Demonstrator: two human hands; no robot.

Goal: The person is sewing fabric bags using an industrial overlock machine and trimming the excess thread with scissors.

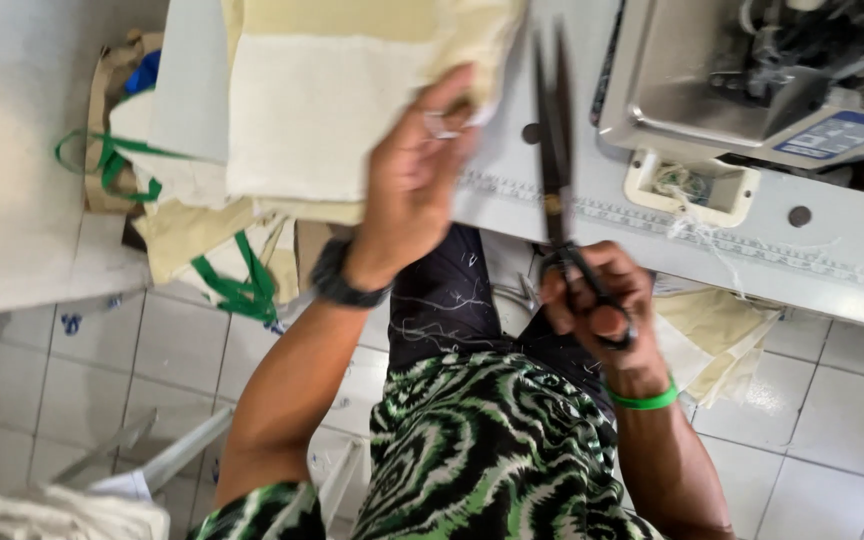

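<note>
Scissors (555, 150) up in the right hand (600, 305), long dark blades together and pointing away from the body, handles wrapped in a closed grip with the fingers through the loops. Left hand (414, 180) is raised higher, fingers pinching the lower edge of a cream cloth bag (332, 100) and holding it up off the bench (572, 190); the scissor blades stand just beside that hand, near the bag's corner, though whether they touch the cloth cannot be told through the blur. A dark band (344, 280) sits on the left wrist, a bright green one (642, 398) on the right. On the bench, to the right, there is a grey sewing machine (752, 80) with loose threads (687, 200) lying just below it, and a printed measuring strip (652, 215) runs along the bench's front edge. Over to the left, more cream bags with green straps (182, 230) hang in a heap down the bench side. Another piece of cream cloth (712, 335) droops below the bench on the right. White tiled floor (832, 420) underneath, and the person's green-and-black patterned clothing (492, 440) fills the lower middle.
</note>
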